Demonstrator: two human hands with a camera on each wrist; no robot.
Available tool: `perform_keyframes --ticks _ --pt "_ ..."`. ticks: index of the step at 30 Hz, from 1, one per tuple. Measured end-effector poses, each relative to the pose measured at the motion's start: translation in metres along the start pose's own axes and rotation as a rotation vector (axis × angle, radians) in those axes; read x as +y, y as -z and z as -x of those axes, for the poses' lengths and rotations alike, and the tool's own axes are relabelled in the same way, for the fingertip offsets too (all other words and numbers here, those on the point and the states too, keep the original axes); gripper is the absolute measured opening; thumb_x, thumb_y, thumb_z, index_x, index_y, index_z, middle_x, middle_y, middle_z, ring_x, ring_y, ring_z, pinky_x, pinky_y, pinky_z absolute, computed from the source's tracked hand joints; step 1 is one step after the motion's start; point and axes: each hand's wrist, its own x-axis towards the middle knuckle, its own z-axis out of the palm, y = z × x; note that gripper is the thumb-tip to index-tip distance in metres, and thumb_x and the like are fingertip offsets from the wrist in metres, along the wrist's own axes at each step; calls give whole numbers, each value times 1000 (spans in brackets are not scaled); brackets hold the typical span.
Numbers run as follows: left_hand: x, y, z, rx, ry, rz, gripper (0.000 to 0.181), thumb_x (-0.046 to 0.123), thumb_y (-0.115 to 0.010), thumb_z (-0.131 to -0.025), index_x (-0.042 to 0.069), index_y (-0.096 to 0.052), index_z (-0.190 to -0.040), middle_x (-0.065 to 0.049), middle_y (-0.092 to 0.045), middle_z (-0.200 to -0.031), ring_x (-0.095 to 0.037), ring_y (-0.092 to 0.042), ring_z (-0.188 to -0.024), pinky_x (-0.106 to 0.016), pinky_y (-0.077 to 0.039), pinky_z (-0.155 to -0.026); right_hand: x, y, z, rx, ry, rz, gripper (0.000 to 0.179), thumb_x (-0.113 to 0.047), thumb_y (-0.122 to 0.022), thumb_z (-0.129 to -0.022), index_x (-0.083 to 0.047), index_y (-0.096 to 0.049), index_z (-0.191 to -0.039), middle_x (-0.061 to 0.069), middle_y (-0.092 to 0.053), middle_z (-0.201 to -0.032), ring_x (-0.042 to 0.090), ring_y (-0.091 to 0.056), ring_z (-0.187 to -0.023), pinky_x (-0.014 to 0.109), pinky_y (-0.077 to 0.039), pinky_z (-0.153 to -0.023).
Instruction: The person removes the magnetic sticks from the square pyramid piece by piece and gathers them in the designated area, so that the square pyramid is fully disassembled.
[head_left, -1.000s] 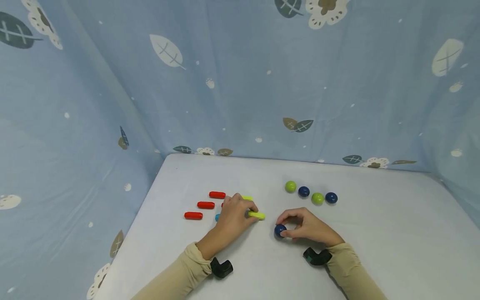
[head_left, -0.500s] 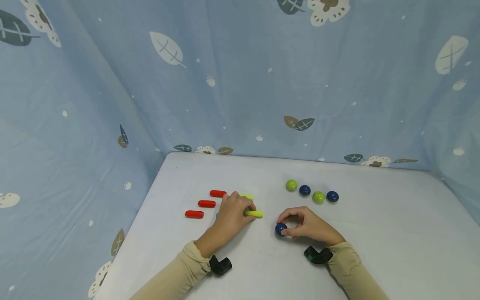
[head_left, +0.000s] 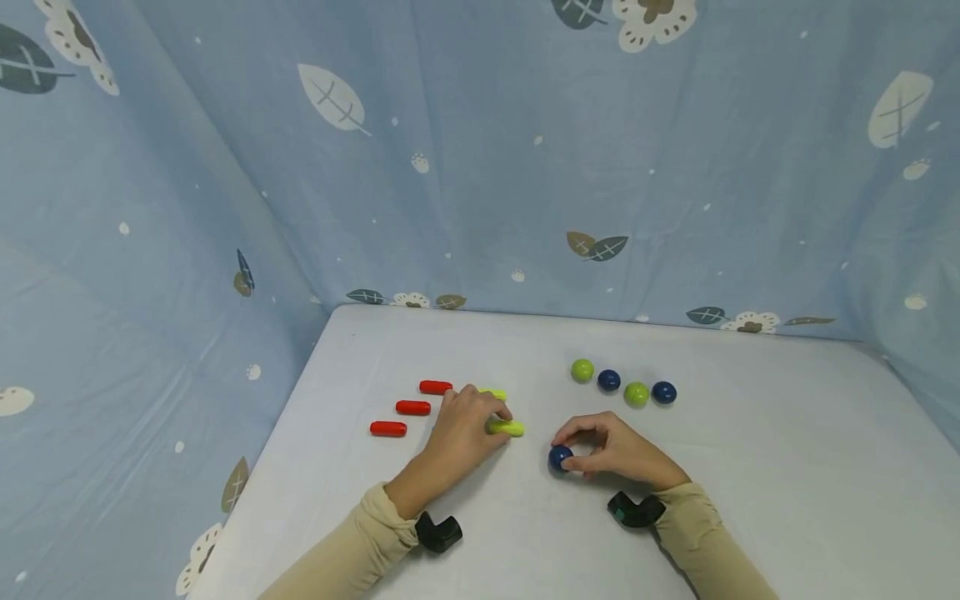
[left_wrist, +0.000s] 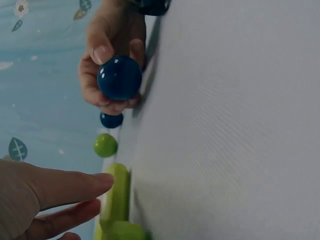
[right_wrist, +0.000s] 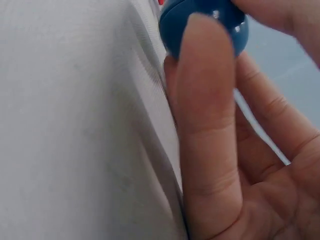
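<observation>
My left hand (head_left: pixel 467 425) pinches a short yellow-green stick (head_left: pixel 507 427) between thumb and finger, close on the white table. In the left wrist view, a fingertip lies at the side of this yellow-green stick (left_wrist: pixel 116 195). A second yellow-green stick (head_left: pixel 492 393) lies just behind the hand, partly hidden by it. To the right, my right hand (head_left: pixel 618 452) holds a glossy dark blue ball (head_left: pixel 559 457) between thumb and fingers, low over the table. The right wrist view shows the dark blue ball (right_wrist: pixel 175 25) at the fingertips, partly covered by a finger.
Three red sticks (head_left: pixel 412 407) lie in a slanting row left of my left hand. Behind my right hand, two green balls (head_left: pixel 636 394) and two dark blue balls (head_left: pixel 663 392) alternate in a line. A blue patterned curtain (head_left: pixel 480 167) hangs around the table (head_left: pixel 787 467).
My left hand has drawn the yellow-green stick slightly left, covering the blue piece that showed beside the hand earlier. The right hand keeps its hold on the dark blue ball, nearly still.
</observation>
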Motion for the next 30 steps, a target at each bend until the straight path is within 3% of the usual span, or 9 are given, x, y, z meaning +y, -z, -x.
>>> perform_keyframes --ticks 3,6,9,12,16,20,23,27,30 --pt "5 3 1 -21 -9 31 19 22 -92 -78 21 -82 -94 7 -79 -99 -14 -64 -91 -31 -36 -78 1 8 5 35 -15 11 29 -12 -78 -92 -4 -72 -119 11 -73 -116 10 -72 -93 43 -63 -63" --pt "9 8 2 -43 -16 71 18 23 -91 -79 21 -81 -94 8 -78 -99 -14 -68 -94 -32 -37 -81 0 25 19 156 -6 13 28 -8 -75 -93 -3 -71 -121 6 -72 -120 13 -71 -95 43 -62 -62" --pt "9 13 1 -43 -23 104 16 23 -90 -80 21 -80 -93 7 -78 -100 -12 -66 -82 -30 -38 -79 -3 48 39 360 44 -6 28 -3 -70 -96 2 -69 -123 -3 -73 -119 12 -70 -92 37 -61 -62" --pt "8 19 0 -36 -30 149 12 22 -88 -82 20 -79 -89 6 -78 -96 -7 -54 -64 -25 -39 -70 0 71 61 592 93 -76 29 2 -66 -98 6 -66 -126 -9 -73 -117 7 -69 -93 29 -59 -63" --pt "12 21 4 -114 -49 246 10 22 -85 -86 22 -76 -84 11 -71 -83 -3 -44 -56 -20 -39 -57 16 93 84 821 41 -94 33 -2 -69 -98 2 -67 -130 -14 -72 -117 -1 -68 -95 20 -58 -65" --pt "23 17 16 -287 -110 398 10 24 -82 -90 24 -74 -84 15 -63 -77 0 -46 -63 -17 -39 -59 36 102 92 887 -93 -118 41 -13 -76 -95 -4 -67 -134 -19 -71 -115 -5 -67 -95 18 -58 -65" --pt "35 8 29 -422 -176 501 8 24 -81 -91 22 -75 -86 13 -61 -73 4 -47 -65 -14 -40 -59 43 105 89 890 -139 -96 46 -18 -77 -94 -3 -66 -136 -22 -70 -115 -6 -67 -98 19 -59 -66" --pt "45 -8 46 -569 -267 582 9 23 -79 -93 17 -75 -87 12 -61 -69 10 -47 -59 -11 -42 -55 44 106 85 902 -183 76 48 -26 -75 -96 -2 -64 -137 -27 -66 -113 -8 -66 -95 18 -59 -66" --pt "47 -18 53 -611 -320 587 10 22 -78 -94 15 -75 -88 12 -61 -68 13 -45 -59 -10 -42 -55 43 106 84 913 -211 149 49 -29 -74 -97 -2 -64 -136 -29 -65 -111 -8 -66 -92 18 -59 -66"
